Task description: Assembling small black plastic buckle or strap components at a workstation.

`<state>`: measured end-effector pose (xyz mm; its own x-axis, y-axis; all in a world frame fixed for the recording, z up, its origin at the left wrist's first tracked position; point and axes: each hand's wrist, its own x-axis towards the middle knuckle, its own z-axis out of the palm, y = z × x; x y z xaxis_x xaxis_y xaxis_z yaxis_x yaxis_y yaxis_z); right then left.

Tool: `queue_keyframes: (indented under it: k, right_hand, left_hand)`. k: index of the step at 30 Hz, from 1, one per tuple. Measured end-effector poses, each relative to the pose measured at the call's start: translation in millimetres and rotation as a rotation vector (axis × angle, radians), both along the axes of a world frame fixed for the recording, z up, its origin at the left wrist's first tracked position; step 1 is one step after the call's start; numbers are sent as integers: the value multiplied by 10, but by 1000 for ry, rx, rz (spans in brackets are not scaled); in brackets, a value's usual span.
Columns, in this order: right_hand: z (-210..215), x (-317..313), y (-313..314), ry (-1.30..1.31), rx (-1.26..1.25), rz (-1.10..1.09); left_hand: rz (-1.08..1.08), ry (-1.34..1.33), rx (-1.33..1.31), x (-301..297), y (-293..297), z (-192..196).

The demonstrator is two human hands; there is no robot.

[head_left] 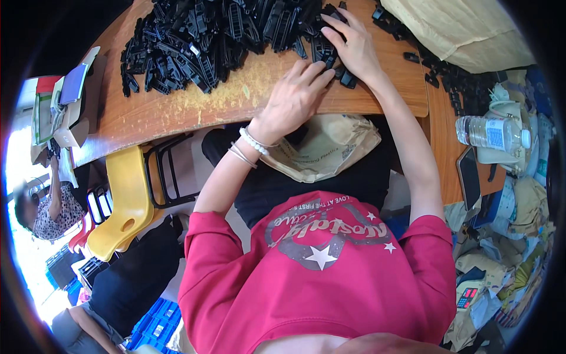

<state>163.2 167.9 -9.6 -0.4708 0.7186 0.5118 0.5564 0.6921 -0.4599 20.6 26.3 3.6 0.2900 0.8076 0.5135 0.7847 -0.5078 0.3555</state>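
Many black plastic parts lie heaped at top centre on the desk; your left hand, fingers bent, is at their lower right edge, your right hand over their right end; I cannot tell if either grips one

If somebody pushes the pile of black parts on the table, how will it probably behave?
The black parts would probably scatter rather than slide as one block, since they seem to lie loosely at many angles. Most look stiff, with straight edges. They also seem unlikely to roll far, being mostly long and angular.
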Motion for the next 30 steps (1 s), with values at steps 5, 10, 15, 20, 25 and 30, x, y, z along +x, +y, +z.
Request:
queue_keyframes:
  k: [5, 10, 15, 20, 25, 30]
  right_hand:
    - [240, 424, -263, 317, 68, 10]
    - [155, 541, -926, 90, -20, 65]
    - [204, 556, -904, -237, 66, 139]
    - [298, 501, -976, -89, 111, -9]
    - [136, 463, -1009, -151, -18, -183]
    - [181, 613, -886, -217, 90, -174]
  left_hand:
    - [49, -100, 65, -72, -164, -62]
    - [85, -86, 95, -65, -215, -132]
    - [177, 19, 97, -8, -383, -51]
    - [297, 65, 20, 54, -425, -77]
    - [58, -117, 45, 62, -254, 25]
    - [-97, -8, -86, -47, -130, 112]
